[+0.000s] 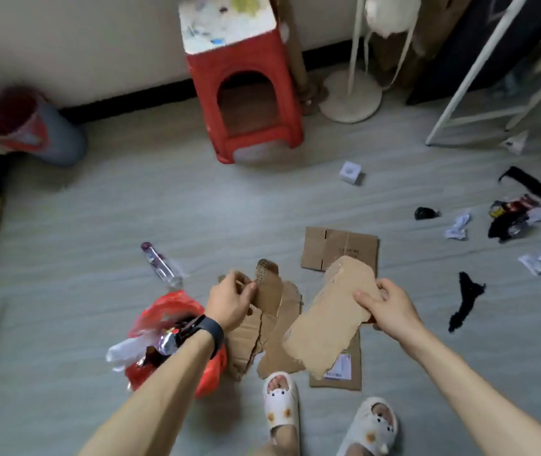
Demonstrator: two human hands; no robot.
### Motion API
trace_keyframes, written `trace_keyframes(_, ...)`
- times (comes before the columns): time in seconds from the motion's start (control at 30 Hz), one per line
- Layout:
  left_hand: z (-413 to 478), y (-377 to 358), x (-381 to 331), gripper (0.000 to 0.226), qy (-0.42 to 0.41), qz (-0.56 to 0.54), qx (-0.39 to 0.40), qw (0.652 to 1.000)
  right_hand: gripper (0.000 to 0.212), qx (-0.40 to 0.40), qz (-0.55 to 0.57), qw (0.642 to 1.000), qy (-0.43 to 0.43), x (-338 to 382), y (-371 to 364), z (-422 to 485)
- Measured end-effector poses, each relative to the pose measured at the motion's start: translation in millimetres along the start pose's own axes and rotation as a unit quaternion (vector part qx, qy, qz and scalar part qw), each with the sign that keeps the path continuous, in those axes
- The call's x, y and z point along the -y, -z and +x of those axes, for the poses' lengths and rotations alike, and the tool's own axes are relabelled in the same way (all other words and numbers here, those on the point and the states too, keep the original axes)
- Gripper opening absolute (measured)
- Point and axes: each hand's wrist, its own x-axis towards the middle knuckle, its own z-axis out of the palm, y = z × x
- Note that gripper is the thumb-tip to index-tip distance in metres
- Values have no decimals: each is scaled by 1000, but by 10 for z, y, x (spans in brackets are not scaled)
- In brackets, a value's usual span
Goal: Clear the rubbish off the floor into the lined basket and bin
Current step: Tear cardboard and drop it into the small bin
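My left hand (229,302) pinches a torn strip of brown cardboard (267,286) above more torn cardboard pieces (269,337) on the floor. My right hand (384,307) grips a large torn cardboard sheet (328,317), lifted off the floor. Under my left forearm sits the red-lined basket (170,343), stuffed with wrappers and plastic. A flattened box (341,248) lies just beyond my hands. A clear plastic bottle (162,264) lies to the left. Far left stands a grey bin with a red liner (35,130), blurred.
A red stool (249,93) stands by the wall. A small white box (350,172) lies mid-floor. Paper scraps (458,225), black rubbish (464,299) and a wrapper pile (510,218) litter the right side. A white lamp base (349,98) and white frame (479,77) stand behind. My slippered feet (279,403) are below.
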Motion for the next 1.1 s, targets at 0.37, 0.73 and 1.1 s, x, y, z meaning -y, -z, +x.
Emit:
trace_keyframes(0.37,-1620,3673,-1205,21,26,-215,-194,957,26,-23,-12,979,202,4078,322,-2178)
trace_keyframes(0.73,-1635,5469,-857,21,-9,-443,-298,846,18,60,22,918,392,6335,-507,-2282)
trace_keyframes(1.1,-329,7020,-620,13,68,-457,-411,786,26,156,-8,895,418,8297,-2034,-1016)
